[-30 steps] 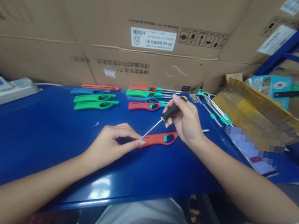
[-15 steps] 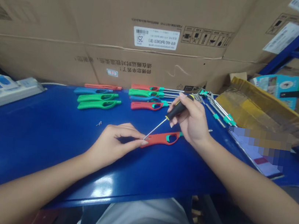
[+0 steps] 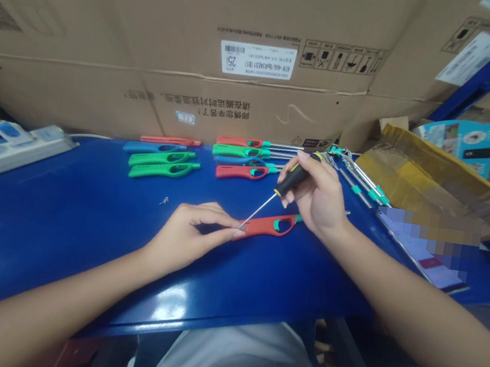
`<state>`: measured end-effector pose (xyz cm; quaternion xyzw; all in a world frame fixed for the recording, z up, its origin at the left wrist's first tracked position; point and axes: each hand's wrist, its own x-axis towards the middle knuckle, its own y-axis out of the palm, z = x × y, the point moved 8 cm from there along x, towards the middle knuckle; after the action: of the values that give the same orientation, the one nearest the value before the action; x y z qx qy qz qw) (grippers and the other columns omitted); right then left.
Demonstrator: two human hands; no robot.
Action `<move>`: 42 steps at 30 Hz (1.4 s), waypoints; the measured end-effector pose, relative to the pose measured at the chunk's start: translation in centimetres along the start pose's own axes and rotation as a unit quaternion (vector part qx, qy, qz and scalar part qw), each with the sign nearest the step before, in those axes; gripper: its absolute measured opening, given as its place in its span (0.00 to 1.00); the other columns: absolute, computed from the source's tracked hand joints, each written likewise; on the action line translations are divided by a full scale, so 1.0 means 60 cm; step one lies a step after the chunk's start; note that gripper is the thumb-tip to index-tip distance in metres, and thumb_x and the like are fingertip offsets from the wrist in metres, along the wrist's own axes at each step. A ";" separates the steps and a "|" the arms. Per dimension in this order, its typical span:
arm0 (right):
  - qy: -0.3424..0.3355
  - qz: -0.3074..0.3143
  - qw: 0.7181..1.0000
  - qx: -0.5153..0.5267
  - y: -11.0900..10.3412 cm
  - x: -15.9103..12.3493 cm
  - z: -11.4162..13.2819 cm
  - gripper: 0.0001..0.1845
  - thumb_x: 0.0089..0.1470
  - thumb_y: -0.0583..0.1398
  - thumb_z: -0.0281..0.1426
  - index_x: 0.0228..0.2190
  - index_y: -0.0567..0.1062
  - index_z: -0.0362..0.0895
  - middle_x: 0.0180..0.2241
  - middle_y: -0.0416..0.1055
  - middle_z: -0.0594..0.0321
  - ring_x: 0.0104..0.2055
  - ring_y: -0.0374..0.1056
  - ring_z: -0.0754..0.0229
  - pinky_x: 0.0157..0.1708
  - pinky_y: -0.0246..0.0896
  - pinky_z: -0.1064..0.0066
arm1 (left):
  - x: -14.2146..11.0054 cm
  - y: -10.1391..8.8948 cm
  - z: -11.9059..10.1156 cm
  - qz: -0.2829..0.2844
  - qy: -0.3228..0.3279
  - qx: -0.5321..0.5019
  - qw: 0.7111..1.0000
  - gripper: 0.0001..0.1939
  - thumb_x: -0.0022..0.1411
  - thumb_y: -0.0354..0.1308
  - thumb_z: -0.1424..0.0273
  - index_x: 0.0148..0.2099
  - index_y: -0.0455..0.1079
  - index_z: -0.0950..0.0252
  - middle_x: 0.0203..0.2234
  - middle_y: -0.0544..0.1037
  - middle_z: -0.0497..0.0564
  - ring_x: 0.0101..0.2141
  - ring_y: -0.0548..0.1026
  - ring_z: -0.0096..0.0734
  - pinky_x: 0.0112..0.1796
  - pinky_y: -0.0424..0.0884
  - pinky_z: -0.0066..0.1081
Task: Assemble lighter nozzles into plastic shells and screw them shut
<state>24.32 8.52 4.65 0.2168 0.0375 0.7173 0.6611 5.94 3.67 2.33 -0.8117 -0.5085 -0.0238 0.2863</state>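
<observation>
Between the finger and thumb of my left hand [image 3: 194, 234] is the left end of a red gas lighter [image 3: 261, 226], lying on the blue table. My right hand [image 3: 319, 194] is closed around the black and yellow handle of a screwdriver [image 3: 288, 182]. Its thin metal shaft slants down to the left, and the tip meets the lighter's end by my left fingertips. My fingers cover what lies right under the tip. The lighter's turquoise trigger shows in its handle loop; my right forearm hides part of its nozzle.
Several small screws [image 3: 164, 201] lie left of my hands. Green lighter shells [image 3: 162, 170] and assembled lighters [image 3: 240, 172] sit along the back, before a large cardboard box [image 3: 180, 28]. Metal nozzle tubes [image 3: 364, 179], a phone [image 3: 426, 257] and a taped carton [image 3: 438, 174] are at right; a power strip [image 3: 17, 148] is at left.
The whole view has shifted very slightly. Both hands, the screwdriver and the red lighter keep nearly the same pose, with the tip still at the lighter's left end.
</observation>
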 end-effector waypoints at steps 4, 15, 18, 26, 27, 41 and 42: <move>0.000 0.001 1.000 0.001 0.001 0.000 0.001 0.19 0.50 0.66 0.44 0.21 0.73 0.43 0.21 0.71 0.64 0.14 0.62 0.66 0.13 0.60 0.71 | -0.001 0.002 0.009 0.009 -0.034 -0.016 0.999 0.05 0.61 0.68 0.69 0.40 0.84 0.60 0.35 0.85 0.51 0.35 0.81 0.32 0.40 0.76 0.29; 0.033 -0.005 0.999 0.014 0.000 0.001 -0.006 0.19 0.47 0.67 0.45 0.20 0.72 0.43 0.20 0.71 0.65 0.14 0.61 0.66 0.12 0.60 0.72 | -0.004 0.006 0.015 0.021 -0.071 -0.060 0.995 0.06 0.61 0.68 0.67 0.40 0.84 0.60 0.35 0.85 0.52 0.37 0.81 0.34 0.43 0.77 0.30; 0.045 -0.003 0.999 0.021 0.001 0.002 -0.009 0.20 0.47 0.67 0.45 0.20 0.72 0.43 0.20 0.71 0.65 0.14 0.60 0.67 0.13 0.60 0.72 | -0.005 0.007 0.015 0.026 -0.067 -0.060 0.996 0.06 0.61 0.67 0.67 0.40 0.84 0.60 0.36 0.85 0.52 0.37 0.81 0.33 0.43 0.77 0.30; 0.002 0.002 1.000 -0.014 0.001 0.000 -0.001 0.20 0.51 0.66 0.46 0.21 0.72 0.44 0.20 0.70 0.65 0.14 0.61 0.67 0.13 0.60 0.72 | -0.004 0.007 0.019 0.022 -0.088 -0.038 0.995 0.07 0.61 0.67 0.64 0.39 0.84 0.61 0.35 0.85 0.52 0.36 0.82 0.35 0.42 0.76 0.31; -0.012 0.008 1.000 -0.019 0.002 -0.002 0.003 0.19 0.52 0.65 0.45 0.22 0.72 0.44 0.21 0.71 0.65 0.15 0.62 0.66 0.13 0.60 0.71 | -0.004 0.007 0.022 0.020 -0.095 -0.030 0.995 0.07 0.61 0.68 0.64 0.38 0.84 0.61 0.35 0.85 0.52 0.36 0.82 0.35 0.41 0.76 0.30; -0.108 0.097 0.979 -0.141 0.061 -0.059 0.040 0.25 0.55 0.68 0.36 0.51 0.66 0.53 0.30 0.73 0.70 0.21 0.65 0.68 0.20 0.65 0.76 | -0.006 0.032 0.038 0.067 -0.096 0.031 0.993 0.09 0.60 0.67 0.62 0.38 0.83 0.62 0.30 0.83 0.52 0.28 0.76 0.29 0.30 0.70 0.28; -0.115 0.095 0.978 -0.148 0.061 -0.061 0.041 0.26 0.53 0.69 0.35 0.50 0.66 0.54 0.30 0.73 0.70 0.22 0.66 0.67 0.21 0.65 0.75 | -0.006 0.032 0.037 0.070 -0.089 0.032 0.993 0.09 0.60 0.67 0.62 0.38 0.83 0.62 0.31 0.83 0.52 0.29 0.76 0.30 0.31 0.70 0.28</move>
<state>21.91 3.97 7.16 0.2002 -0.1657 0.7446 0.6148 6.82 3.83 -0.49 -0.8345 -0.4747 0.0845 0.2667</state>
